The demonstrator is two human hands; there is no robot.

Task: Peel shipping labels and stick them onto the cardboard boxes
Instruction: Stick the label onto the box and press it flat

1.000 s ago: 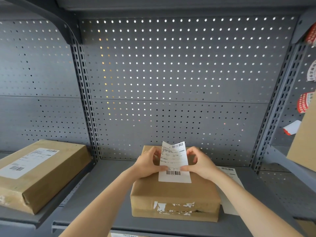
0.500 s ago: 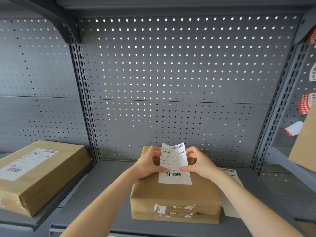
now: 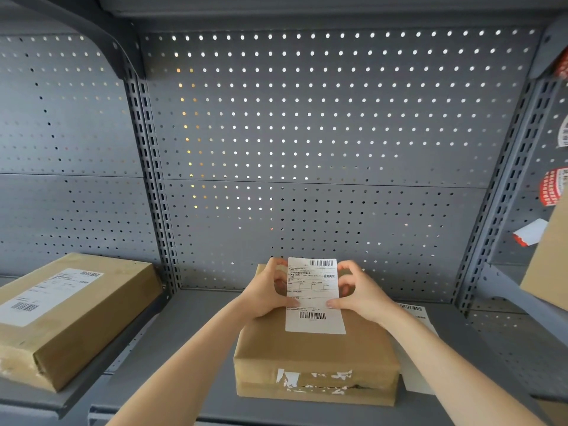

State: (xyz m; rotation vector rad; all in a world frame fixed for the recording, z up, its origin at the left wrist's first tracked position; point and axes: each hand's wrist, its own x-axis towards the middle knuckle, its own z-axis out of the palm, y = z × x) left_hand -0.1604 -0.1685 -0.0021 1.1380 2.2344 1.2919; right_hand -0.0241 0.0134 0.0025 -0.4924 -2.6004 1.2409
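Above the box [image 3: 316, 352], both hands' grips pinch the label [image 3: 313, 295].

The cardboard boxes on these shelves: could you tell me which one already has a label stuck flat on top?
The left box; the centre box has bare cardboard on top.

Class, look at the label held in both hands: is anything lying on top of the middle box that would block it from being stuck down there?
Nothing visible does. The label is pinched between the left hand and right hand just above the middle box, whose brown top is bare.
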